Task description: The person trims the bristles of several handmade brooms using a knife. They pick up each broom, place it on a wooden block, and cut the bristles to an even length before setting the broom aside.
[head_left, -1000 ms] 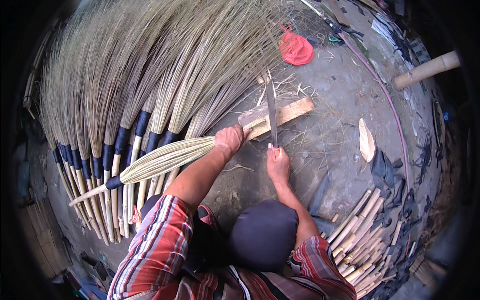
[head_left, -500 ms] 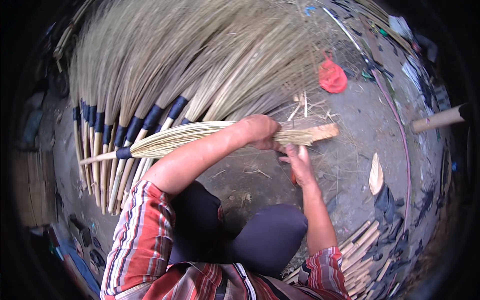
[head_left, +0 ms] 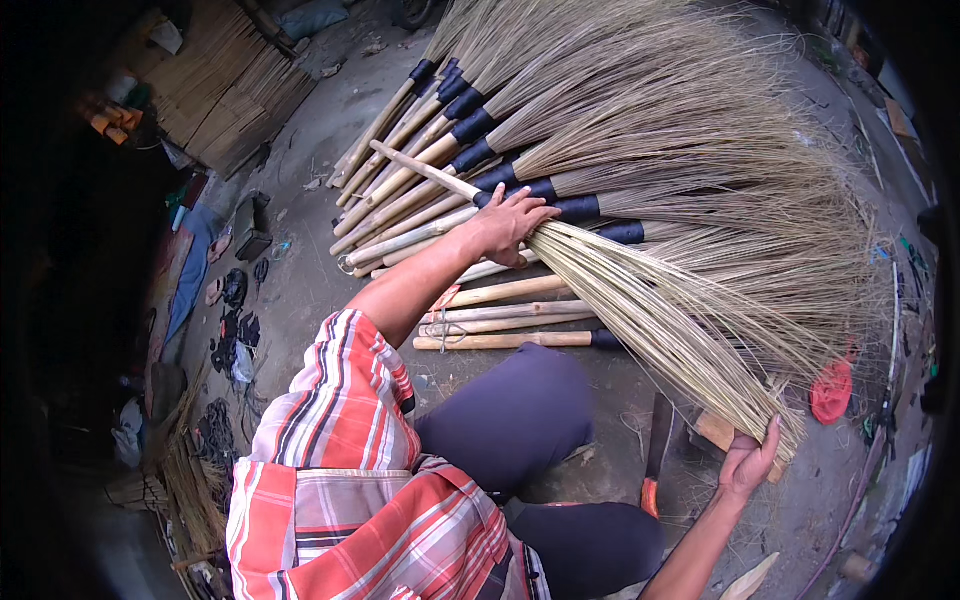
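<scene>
Hands set well apart work one straw broom [head_left: 655, 315]: the left hand [head_left: 508, 225] lies spread over its neck near upper centre, while the right hand [head_left: 752, 462] cups the bristle tips at lower right, its firmness impossible to tell. Finished-looking brooms [head_left: 690, 150] fan across the upper frame; below, a wooden block [head_left: 714, 430] sits by the tips, a knife [head_left: 659, 440] nearby. Evidently the bristles are being evened, and the next move calls for keeping them gathered.
</scene>
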{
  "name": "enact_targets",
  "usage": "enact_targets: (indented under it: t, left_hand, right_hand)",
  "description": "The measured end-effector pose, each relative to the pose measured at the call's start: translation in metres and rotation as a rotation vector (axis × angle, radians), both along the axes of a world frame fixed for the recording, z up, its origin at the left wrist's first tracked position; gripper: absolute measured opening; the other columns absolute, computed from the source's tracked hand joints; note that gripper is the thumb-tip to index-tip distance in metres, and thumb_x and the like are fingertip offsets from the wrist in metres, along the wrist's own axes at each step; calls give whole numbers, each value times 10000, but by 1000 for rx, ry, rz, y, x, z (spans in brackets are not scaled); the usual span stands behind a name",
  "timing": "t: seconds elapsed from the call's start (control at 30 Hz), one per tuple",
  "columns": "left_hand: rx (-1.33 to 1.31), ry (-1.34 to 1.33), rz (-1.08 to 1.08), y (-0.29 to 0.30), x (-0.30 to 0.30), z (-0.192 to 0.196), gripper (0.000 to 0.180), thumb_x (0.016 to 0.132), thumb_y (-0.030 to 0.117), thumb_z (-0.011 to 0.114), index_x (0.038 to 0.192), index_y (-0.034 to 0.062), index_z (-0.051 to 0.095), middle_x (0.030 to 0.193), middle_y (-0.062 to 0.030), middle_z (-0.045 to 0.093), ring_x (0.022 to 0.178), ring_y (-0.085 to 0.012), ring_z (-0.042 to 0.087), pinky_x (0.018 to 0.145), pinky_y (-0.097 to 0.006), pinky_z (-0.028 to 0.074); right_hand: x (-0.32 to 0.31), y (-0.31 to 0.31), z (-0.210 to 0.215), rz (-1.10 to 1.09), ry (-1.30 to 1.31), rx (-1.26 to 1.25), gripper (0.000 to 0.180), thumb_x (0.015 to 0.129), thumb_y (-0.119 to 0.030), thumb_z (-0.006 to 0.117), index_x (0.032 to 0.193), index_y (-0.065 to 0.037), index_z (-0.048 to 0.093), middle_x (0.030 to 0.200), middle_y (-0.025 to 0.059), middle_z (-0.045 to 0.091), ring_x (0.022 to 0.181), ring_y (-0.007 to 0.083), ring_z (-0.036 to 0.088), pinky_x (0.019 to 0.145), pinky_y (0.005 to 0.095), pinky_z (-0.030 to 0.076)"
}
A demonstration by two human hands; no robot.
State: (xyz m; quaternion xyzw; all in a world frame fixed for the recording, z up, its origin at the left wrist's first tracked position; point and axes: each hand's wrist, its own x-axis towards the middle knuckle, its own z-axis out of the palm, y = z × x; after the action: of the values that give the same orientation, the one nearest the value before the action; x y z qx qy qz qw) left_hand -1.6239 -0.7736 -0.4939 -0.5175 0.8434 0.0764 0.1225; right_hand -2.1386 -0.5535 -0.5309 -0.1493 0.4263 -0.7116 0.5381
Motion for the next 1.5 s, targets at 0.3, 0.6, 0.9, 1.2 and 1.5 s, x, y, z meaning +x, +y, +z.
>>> enact_targets:
  t: [0.3,0.6,0.9,1.2,1.5]
  left_hand:
    - [-318,260,-46,19,43,4,551,706,236,846,1179,127,585,1051,-118,608,1035,-368,615,872,-478,519]
    - [-602,177,805,135,237,120,520,786,275,775,1216,47,593,1141,-244,646,1104,-422,619,977,-485,502]
    - [-628,206,669,81,184,23,566,934,446,721,1250,-18,649,1198,-259,658,1153,-408,631,1000,-469,506]
    - [255,293,268,64,-110,-181,692,912,480,718,1421,69,496,1378,-207,588,1313,-394,546,1104,-489,441]
    - [141,409,293,62,-137,-119,383,853,388,677,1012,39,683,1003,-238,722,1010,-411,689,904,-509,518]
  right_hand:
    - [-33,1,-17,-134,132,187,969,995,-730,424,1597,5,235,1611,216,373,1445,352,439,1158,507,397]
    - [-80,33,-35,-245,156,363,970,1001,-780,270,1604,-21,250,1589,207,421,1445,393,426,1185,499,359]
    - [-73,29,-48,-123,301,290,886,1025,-715,382,1543,2,347,1401,232,564,1152,322,649,950,413,532]
    - [-55,120,-24,-141,475,465,750,1070,-608,413,1500,7,417,1139,154,689,894,191,718,739,289,574]
    - [-33,173,-32,-167,423,545,670,1088,-530,444,1474,18,438,1091,140,697,851,162,728,694,247,590]
